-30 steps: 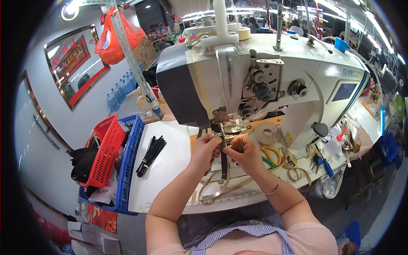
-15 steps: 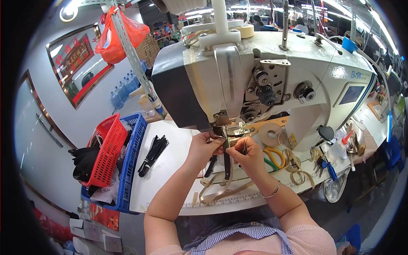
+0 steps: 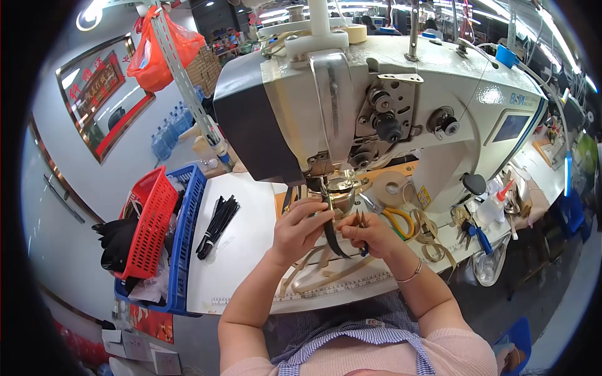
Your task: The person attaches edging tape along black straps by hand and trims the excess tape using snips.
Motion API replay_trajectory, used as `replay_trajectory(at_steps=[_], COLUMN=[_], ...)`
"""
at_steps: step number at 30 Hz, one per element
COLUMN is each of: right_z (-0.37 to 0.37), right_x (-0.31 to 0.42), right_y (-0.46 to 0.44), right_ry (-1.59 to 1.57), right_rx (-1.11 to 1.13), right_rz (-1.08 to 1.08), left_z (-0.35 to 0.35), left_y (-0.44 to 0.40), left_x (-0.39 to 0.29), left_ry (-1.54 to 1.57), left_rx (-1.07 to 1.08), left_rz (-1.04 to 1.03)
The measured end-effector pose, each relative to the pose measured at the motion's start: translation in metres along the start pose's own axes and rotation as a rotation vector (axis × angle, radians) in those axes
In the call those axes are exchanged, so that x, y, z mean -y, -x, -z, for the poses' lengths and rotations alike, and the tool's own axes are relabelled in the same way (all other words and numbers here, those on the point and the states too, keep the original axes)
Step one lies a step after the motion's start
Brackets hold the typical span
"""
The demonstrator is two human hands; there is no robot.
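Observation:
My left hand (image 3: 302, 230) is closed at the front of the sewing machine (image 3: 401, 94), just below its needle area. Its fingers pinch a narrow black strap (image 3: 333, 241), whose lower end curves down over the table. Close by on the right, my right hand (image 3: 370, 237) is closed around small thread snips (image 3: 364, 249). The snips' pointed blades stick up past the fingers. Beige binding tape (image 3: 338, 276) lies in loops on the table below both hands. The strap's upper end is partly hidden by my left fingers and the machine.
To the left are a bundle of black straps (image 3: 217, 227), a red basket (image 3: 150, 219) with black pieces and a blue crate (image 3: 182, 276). At right lie yellow-handled scissors (image 3: 401, 224), a tape roll (image 3: 390, 188) and a white bottle (image 3: 492, 208). A ruler strip (image 3: 351, 282) edges the table.
Both hands have come down slightly, away from the needle area. My right hand has moved off the strap, and the snips in it now show more clearly. The camera view has shifted a little.

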State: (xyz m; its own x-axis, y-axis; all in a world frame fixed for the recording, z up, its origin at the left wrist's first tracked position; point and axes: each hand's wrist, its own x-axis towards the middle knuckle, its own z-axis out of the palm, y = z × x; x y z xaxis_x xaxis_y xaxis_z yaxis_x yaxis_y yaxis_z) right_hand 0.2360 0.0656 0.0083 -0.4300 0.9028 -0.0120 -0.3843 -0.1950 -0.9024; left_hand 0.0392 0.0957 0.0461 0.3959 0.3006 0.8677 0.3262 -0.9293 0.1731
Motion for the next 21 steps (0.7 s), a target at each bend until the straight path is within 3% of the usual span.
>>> replay_trajectory(at_steps=[1,5,9,14,17,20,21], right_z=[-0.003,-0.023,-0.015,-0.024,-0.035,-0.038,-0.036], right_x=[0.000,0.003,-0.001,0.000,0.012,0.014,0.011], right_y=[0.002,0.006,0.001,0.001,0.004,0.004,0.002], right_ry=[-0.013,-0.048,0.013,-0.042,0.000,0.262,0.432], right_rx=[-0.013,-0.036,-0.019,-0.113,-0.049,-0.099,-0.149], right_rz=[0.024,0.087,0.077,0.081,0.091,0.128,0.308], left_z=[0.001,0.003,0.008,0.006,0.001,0.001,0.003], left_y=[0.000,0.001,-0.003,-0.004,-0.004,-0.005,-0.004], left_x=[-0.002,-0.011,-0.008,-0.009,-0.013,-0.015,-0.015], left_ry=[0.062,-0.125,-0.050,0.077,0.076,0.059,0.054], left_rx=[-0.006,0.061,0.106,0.034,-0.042,-0.058,-0.054], left_rz=[0.070,-0.074,-0.048,0.106,0.124,0.128,0.121])
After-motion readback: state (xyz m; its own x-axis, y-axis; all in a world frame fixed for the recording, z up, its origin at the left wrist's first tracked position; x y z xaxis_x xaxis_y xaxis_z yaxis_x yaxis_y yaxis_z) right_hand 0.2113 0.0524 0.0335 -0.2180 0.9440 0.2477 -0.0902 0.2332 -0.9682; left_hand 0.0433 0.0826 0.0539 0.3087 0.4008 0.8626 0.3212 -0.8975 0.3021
